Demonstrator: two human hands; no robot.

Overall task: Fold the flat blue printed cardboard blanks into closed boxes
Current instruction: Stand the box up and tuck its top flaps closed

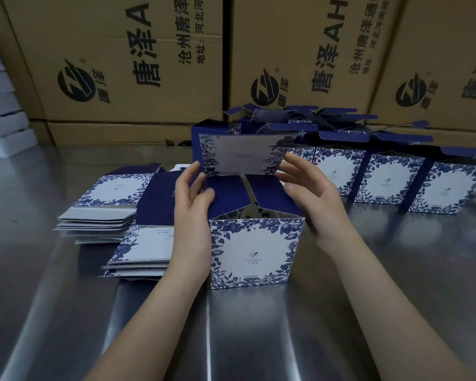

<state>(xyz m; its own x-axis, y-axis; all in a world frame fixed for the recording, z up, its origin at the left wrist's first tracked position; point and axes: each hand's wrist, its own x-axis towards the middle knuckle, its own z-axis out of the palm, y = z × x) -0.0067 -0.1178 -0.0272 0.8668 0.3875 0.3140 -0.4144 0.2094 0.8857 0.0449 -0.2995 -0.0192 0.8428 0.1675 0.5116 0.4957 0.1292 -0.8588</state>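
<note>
A blue-and-white floral box (254, 253) stands upright in the middle of the steel table (368, 270), its top open. Two dark blue side flaps (231, 198) lie folded inward over the opening. The printed lid flap (239, 156) stands up at the back, blurred. My left hand (194, 196) presses on the left side flap, fingertips near the lid's lower left corner. My right hand (304, 188) rests against the box's upper right edge, fingers spread by the lid's right corner. Flat blanks (107, 199) lie stacked to the left, a second pile (140, 251) nearer.
Several erected boxes with open top flaps (385, 177) stand in a row at the right and behind. Large brown cartons (138, 64) wall off the back of the table. White boxes (0, 105) are stacked at the far left.
</note>
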